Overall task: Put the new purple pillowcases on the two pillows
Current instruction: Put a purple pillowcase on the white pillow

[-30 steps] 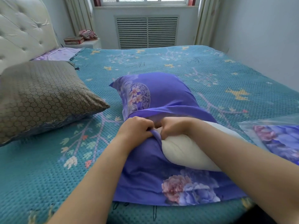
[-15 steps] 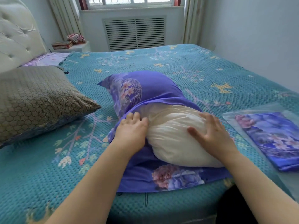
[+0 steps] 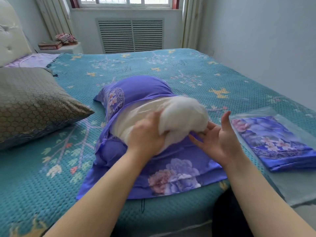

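A plump white pillow (image 3: 172, 117) lies in the middle of the bed, its far half already inside a purple floral pillowcase (image 3: 136, 88), whose loose near end spreads flat on the teal woven bedspread (image 3: 171, 65) beneath it. The left hand (image 3: 147, 135) grips the bare near end of the pillow, fingers curled into the stuffing. The right hand (image 3: 220, 135) is spread with straight fingers, its fingertips touching the pillow's lower right edge. A second purple floral pillowcase in a clear plastic bag (image 3: 273, 139) lies flat to the right. A grey-gold honeycomb-patterned pillow (image 3: 34, 103) rests to the left, near a tufted cream headboard (image 3: 10, 40).
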`<state>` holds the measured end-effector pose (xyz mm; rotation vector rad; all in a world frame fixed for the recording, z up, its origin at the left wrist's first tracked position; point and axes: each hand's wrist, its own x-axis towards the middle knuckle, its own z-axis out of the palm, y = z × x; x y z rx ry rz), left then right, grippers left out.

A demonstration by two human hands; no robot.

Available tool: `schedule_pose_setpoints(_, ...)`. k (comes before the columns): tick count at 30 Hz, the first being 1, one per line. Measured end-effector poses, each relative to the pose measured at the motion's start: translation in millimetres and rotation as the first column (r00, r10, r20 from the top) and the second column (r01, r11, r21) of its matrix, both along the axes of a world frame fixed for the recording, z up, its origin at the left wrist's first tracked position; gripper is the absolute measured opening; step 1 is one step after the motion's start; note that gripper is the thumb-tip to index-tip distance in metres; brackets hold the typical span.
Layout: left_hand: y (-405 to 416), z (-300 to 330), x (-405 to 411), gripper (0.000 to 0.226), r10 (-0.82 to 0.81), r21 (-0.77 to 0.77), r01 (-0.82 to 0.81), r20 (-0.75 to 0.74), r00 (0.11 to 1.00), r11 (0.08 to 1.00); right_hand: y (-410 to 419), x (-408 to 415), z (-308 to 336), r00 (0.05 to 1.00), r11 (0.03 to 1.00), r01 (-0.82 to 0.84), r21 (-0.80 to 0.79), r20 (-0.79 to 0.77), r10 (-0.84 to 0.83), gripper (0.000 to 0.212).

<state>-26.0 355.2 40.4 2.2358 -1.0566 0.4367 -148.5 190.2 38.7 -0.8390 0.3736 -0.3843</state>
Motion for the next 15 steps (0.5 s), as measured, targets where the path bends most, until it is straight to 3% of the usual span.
schedule_pose_setpoints(1,3,5,12,0.065,0.081,-0.072,-0.087,-0.081,0.993,0.994,3,7,-1,0.999,0.999,0.036,0.027,-0.008,-0.036,0.059)
schedule_pose_setpoints(4,12,13,34,0.038,0.180,-0.152,-0.213,-0.204,0.962,0.965,27,35,-16,0.970,0.992,-0.008,-0.130,-0.244,-0.024,0.027)
schedule_pose_setpoints(6,13,16,36,0.034,0.189,-0.160,-0.227,-0.222,0.956,0.961,40,55,-29,0.941,0.990,-0.088,-0.112,-0.337,0.046,0.031)
schedule_pose_setpoints(11,17,17,40,0.029,0.180,-0.199,-0.233,-0.251,0.951,0.952,52,80,-22,0.949,0.993,-0.062,0.103,-0.303,0.091,0.013)
schedule_pose_setpoints(15,17,9,48,0.039,0.218,-0.134,-0.258,-0.257,0.942,0.957,53,76,-13,0.976,0.955,-0.012,0.297,-0.204,0.076,0.023)
